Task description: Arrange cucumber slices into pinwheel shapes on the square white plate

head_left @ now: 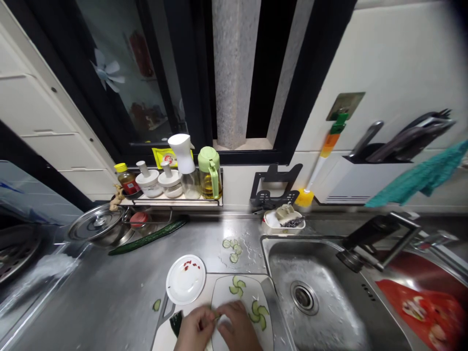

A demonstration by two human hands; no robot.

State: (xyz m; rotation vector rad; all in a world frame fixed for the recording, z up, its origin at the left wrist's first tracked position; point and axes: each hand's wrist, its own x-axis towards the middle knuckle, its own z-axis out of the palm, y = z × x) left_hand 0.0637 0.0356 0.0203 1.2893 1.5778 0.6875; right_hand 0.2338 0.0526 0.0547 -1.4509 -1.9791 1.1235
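Observation:
Both my hands work at the bottom edge of the view, over a white oblong plate [223, 287] that carries cucumber slices [237, 286] in small clusters. My left hand [195, 329] is curled, its fingertips pinched at something small and green where the two hands meet. My right hand [236, 326] lies beside it with fingers bent down onto the plate. A dark cucumber end [176, 321] lies left of my left hand on a cutting board [163, 336]. A small round white plate [185, 280] with red bits sits just behind.
More cucumber slices [232, 248] lie wet on the steel counter, and a whole cucumber [148, 237] lies by a pot lid [98, 223]. A condiment rack [171, 197] stands behind. The sink [310, 292] with a faucet [376, 241] is on the right, with a red board [420, 307] beyond.

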